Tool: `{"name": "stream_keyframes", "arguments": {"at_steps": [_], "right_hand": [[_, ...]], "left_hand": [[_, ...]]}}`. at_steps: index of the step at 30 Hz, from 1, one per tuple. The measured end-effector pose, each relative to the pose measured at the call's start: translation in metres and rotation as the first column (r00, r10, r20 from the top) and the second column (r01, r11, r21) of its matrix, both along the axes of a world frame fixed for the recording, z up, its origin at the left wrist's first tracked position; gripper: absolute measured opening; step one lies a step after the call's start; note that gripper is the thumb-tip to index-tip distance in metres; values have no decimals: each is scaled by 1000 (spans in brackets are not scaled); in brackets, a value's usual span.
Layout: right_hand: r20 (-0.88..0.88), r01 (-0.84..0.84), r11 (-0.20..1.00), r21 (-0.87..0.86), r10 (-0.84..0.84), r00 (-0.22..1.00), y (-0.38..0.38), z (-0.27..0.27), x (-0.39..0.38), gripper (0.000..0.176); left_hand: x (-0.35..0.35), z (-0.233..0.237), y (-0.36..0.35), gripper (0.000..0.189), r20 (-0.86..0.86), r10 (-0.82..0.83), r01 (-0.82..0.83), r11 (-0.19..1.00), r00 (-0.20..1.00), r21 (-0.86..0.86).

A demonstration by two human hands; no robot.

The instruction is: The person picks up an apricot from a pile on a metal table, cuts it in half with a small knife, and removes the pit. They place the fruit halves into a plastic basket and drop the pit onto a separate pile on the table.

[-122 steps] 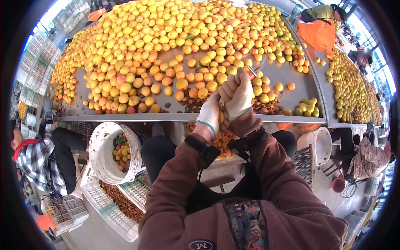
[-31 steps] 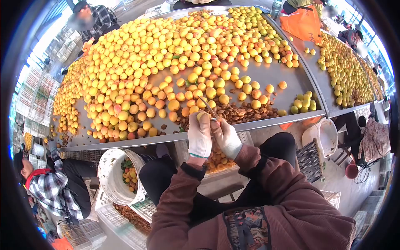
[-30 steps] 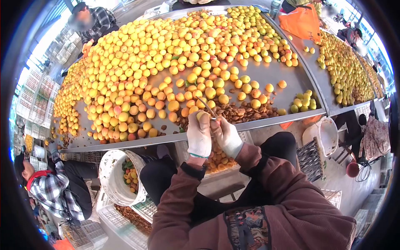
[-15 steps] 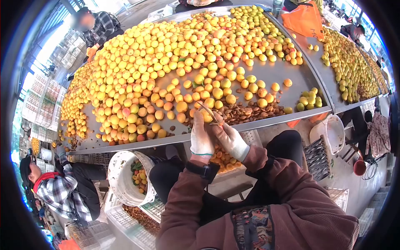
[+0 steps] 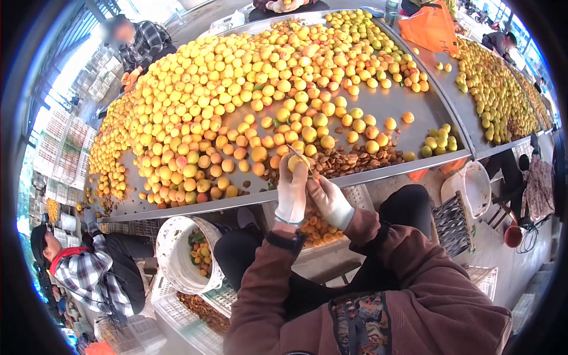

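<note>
Both my hands wear white gloves and meet above the near edge of the metal table (image 5: 408, 176). My left hand (image 5: 291, 195) is closed around a yellow apricot (image 5: 297, 161). My right hand (image 5: 331, 204) is closed on a thin, narrow knife (image 5: 300, 155), whose blade lies against the fruit; its handle is hidden in the fingers. Just behind the hands, brown apricot pits (image 5: 355, 161) are heaped on the table, with whole apricots (image 5: 195, 118) piled beyond. Below my hands, a crate holds halved orange apricots (image 5: 319, 229).
A white bucket (image 5: 171, 260) with fruit and leaves stands left of my knees, by a crate of pits (image 5: 204, 312). Right are a white tub (image 5: 473, 189) and a dark woven basket (image 5: 452, 222). Several people sit around the tables; an orange bag (image 5: 429, 29) lies at the back.
My left hand has shifted slightly right and turned with the apricot, nearer my right hand. The knife has swung to a new angle across the fruit. Across the table, a person's gloved hands have come into view.
</note>
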State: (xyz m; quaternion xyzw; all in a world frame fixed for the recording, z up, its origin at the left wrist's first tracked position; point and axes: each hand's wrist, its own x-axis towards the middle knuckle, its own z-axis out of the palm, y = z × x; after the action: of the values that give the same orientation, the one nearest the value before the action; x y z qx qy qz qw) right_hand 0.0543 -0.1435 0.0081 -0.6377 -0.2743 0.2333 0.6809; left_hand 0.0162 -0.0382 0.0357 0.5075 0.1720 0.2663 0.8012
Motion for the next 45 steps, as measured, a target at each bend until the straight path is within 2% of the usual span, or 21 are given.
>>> {"name": "stream_keyframes", "arguments": {"at_steps": [3,5,6,9,13,15,17,19,20,23,26,28,29,30,32,34,35,36,40,43,45], "right_hand": [[-61,21,1000,14,-20,998,0,3,3,35],[95,55,998,-15,-53,994,2,2,1,33],[93,52,998,-18,-50,994,2,8,0,33],[147,57,983,-177,-31,989,5,19,1,29],[313,121,941,-317,-17,950,8,7,3,27],[329,115,905,-409,28,944,6,8,4,27],[344,61,969,-240,26,939,4,11,5,29],[330,27,976,-215,47,943,2,12,8,30],[314,-5,981,-193,67,947,2,13,8,32],[388,69,943,-325,67,919,1,17,7,35],[410,74,934,-349,81,909,1,10,10,40],[328,-23,991,-130,65,942,1,5,13,44],[38,-142,973,-180,151,988,-3,12,14,36],[43,-144,974,-177,153,987,-3,25,11,36],[-258,-219,975,44,223,940,-5,44,2,40],[-102,-186,982,-15,184,978,-1,23,4,45],[64,-107,981,-162,118,991,1,22,3,46],[238,-1,957,-290,73,969,3,22,2,47],[155,-58,982,-180,87,984,-1,29,3,44],[-4,-181,982,-50,181,983,0,28,10,44],[124,-108,992,-66,115,986,1,35,5,42]], "left_hand": [[1,-1,10,40,-82,56,-30,956,995,290],[-2,8,7,48,-106,169,-89,846,980,526],[-1,15,3,48,-109,171,-90,847,979,524],[5,15,3,43,-113,147,-143,989,983,40],[-2,4,13,45,-63,-34,14,956,997,-293],[-6,12,15,45,-71,-53,29,955,996,-296],[-5,11,18,45,-75,-70,45,954,995,-297],[-1,-2,25,47,-188,26,-19,999,982,42],[-4,5,22,47,-189,30,-23,999,982,41],[-11,19,6,50,-1,-124,112,904,992,-412],[-16,21,13,53,-112,-207,156,923,972,-352],[-12,1,25,43,-159,-223,169,940,962,-297],[-9,1,23,38,-130,-125,107,985,984,-136],[-6,8,20,37,-85,-29,31,999,996,27],[-11,22,14,40,-6,-56,56,996,998,66],[-13,30,10,39,-13,-57,57,997,998,52],[-14,39,3,42,-21,-44,40,980,999,-194],[-12,32,0,42,-22,-49,43,980,999,-195],[-6,18,4,44,145,-89,128,950,985,-285],[-2,33,9,39,-16,0,2,996,1000,95],[-5,39,5,38,-50,0,0,1000,999,15]]}}
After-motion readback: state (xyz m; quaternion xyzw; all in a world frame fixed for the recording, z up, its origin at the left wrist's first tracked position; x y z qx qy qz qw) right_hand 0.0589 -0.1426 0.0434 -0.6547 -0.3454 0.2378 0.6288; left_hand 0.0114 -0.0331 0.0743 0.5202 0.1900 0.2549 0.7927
